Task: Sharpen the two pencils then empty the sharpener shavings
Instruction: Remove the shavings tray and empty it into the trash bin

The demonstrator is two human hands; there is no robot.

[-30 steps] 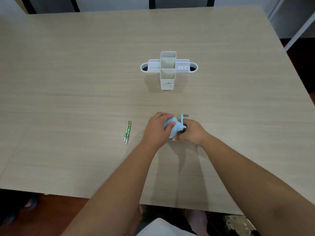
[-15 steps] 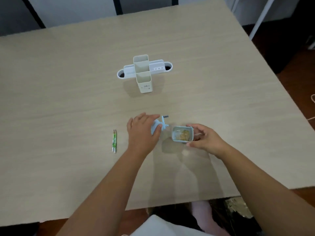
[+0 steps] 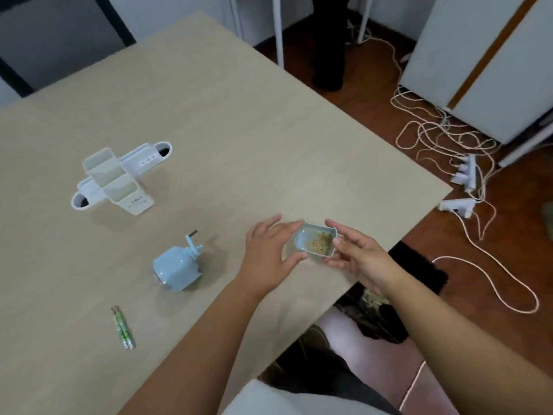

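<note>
A small light-blue shavings tray (image 3: 302, 241), with brown shavings heaped in it, hangs above the table's right part between both hands. My right hand (image 3: 357, 259) grips its right end. My left hand (image 3: 269, 254) touches its left end with thumb and fingers spread around it. The light-blue crank sharpener (image 3: 178, 268) stands alone on the table to the left, handle pointing up and back. Two green pencils (image 3: 123, 327) lie side by side near the front edge, left of the sharpener.
A white desk organiser (image 3: 119, 178) stands at the back left of the beige table (image 3: 269, 130). The table's right edge runs diagonally just beyond my right hand. On the brown floor lie tangled white cables (image 3: 443, 136) and power strips (image 3: 465, 172). A white cabinet (image 3: 478, 64) stands far right.
The tray came out of the sharpener and moved right. My left hand let go of the sharpener and went to the tray. The view swung toward the right.
</note>
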